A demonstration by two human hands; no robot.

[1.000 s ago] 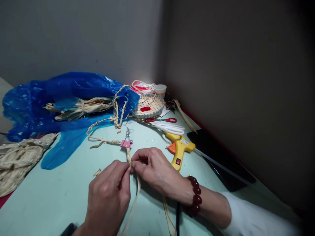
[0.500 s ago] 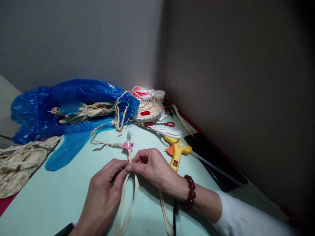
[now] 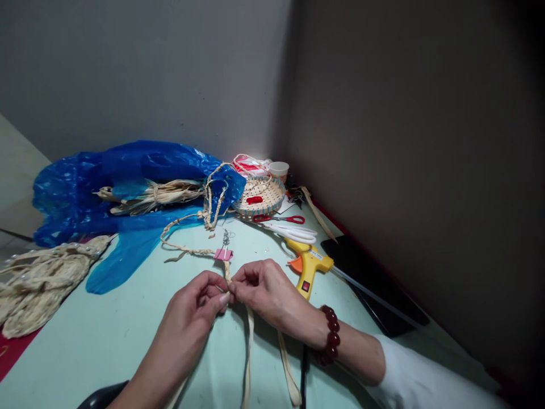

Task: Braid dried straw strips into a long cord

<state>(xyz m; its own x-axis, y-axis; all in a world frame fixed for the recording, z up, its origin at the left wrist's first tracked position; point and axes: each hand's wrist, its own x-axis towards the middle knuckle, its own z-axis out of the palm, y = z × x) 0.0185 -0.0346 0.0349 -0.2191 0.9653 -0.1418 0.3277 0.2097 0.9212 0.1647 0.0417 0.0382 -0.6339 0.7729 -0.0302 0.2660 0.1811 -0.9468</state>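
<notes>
My left hand (image 3: pixel 191 312) and my right hand (image 3: pixel 266 292) meet at the middle of the pale green table (image 3: pixel 106 341), both pinching the end of a tan straw braid (image 3: pixel 187 247). Loose flat straw strips (image 3: pixel 247 358) trail from the pinch towards me. A pink binder clip (image 3: pixel 223 254) clamps the braid just beyond my fingertips. The braid runs on in a loop to the blue plastic bag (image 3: pixel 128 187). A dark red bead bracelet (image 3: pixel 330 335) is on my right wrist.
A yellow glue gun (image 3: pixel 309 264) lies right of my right hand, a dark phone or tablet (image 3: pixel 370 278) beyond it. Red scissors (image 3: pixel 279 218), white strips (image 3: pixel 293 232), a woven basket (image 3: pixel 259 196) and a cup (image 3: pixel 279 168) sit at the back. Woven straw (image 3: pixel 38 278) lies left.
The left hand has turned and re-pinched the braid end with finger and thumb. The loose strips have shifted from under the left hand to the middle. The view has shifted slightly.
</notes>
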